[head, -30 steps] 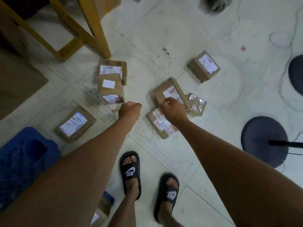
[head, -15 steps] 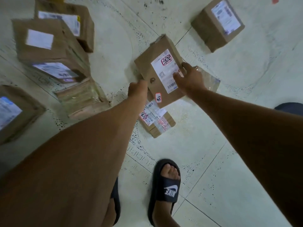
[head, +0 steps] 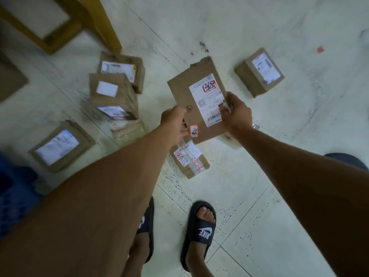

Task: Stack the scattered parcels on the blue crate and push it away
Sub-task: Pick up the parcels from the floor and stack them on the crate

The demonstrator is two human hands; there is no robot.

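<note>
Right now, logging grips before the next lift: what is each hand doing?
Left hand: closed on the flat parcel's left edge.
Right hand: closed on the same parcel's right edge.

brown parcel (head: 191,92), white label; blue crate (head: 12,196); black slide (head: 201,230)

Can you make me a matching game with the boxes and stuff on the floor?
Things:
1. flat parcel
2. blue crate
3. taped parcel
4. yellow frame

Places:
A. top left, beyond the parcels
B. held in both hands
C. on the floor just under the held one
D. left edge of the view

Pairs: 1-B, 2-D, 3-C, 4-A
</note>
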